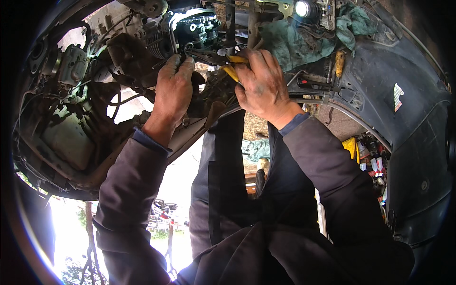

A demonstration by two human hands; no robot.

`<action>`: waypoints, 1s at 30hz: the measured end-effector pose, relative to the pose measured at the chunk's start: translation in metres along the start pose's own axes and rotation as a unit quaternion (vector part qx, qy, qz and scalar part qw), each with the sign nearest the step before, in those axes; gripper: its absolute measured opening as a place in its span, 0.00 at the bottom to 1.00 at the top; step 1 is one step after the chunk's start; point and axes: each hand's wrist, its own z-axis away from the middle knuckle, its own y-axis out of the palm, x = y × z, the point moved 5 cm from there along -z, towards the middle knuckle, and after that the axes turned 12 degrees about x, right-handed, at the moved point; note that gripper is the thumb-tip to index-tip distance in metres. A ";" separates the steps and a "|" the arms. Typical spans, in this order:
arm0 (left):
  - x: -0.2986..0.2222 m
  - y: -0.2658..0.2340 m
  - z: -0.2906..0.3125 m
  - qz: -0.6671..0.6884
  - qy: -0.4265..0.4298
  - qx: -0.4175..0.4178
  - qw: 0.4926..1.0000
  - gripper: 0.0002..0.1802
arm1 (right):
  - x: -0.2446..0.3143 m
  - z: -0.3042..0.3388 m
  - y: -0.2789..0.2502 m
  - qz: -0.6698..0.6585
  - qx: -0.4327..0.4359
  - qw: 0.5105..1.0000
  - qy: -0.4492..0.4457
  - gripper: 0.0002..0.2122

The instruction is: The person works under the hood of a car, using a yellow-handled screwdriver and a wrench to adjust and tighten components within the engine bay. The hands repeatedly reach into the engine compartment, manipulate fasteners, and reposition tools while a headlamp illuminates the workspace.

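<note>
My right hand (263, 88) is closed around the yellow handles of a pair of pliers (231, 72). The dark jaws of the pliers point left, close to the fingertips of my left hand (172, 92). That hand is bent at the fingers, with thumb and forefinger pressed near a small metal loop (188, 47) on the engine. Whatever those fingertips grip, if anything, is too small to make out. Just beyond them, a brightly lit metal engine part (194, 23) stands among dark hoses and brackets.
Green cloths (292, 45) lie at the far right, beside a shining lamp (306, 8). A yellow-handled tool (339, 64) and a red-and-black tool (311, 84) rest near the dark fender (403, 80). Below, several items (377, 166) sit on the ground by a yellow piece (351, 147).
</note>
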 end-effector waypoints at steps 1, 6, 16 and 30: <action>0.000 -0.001 -0.001 -0.016 0.007 -0.009 1.000 0.30 | 0.000 0.001 0.001 0.004 -0.005 1.000 0.001 0.17; 0.004 -0.003 -0.005 -0.051 0.020 -0.022 0.998 0.33 | 0.002 0.005 0.007 0.027 -0.035 0.999 0.006 0.15; 0.000 0.003 -0.003 -0.022 0.004 -0.015 1.000 0.33 | 0.011 0.004 0.010 0.010 -0.005 0.999 0.038 0.14; 0.001 0.004 -0.005 0.007 0.002 0.001 1.000 0.24 | -0.004 -0.009 -0.002 0.046 0.009 0.999 -0.009 0.10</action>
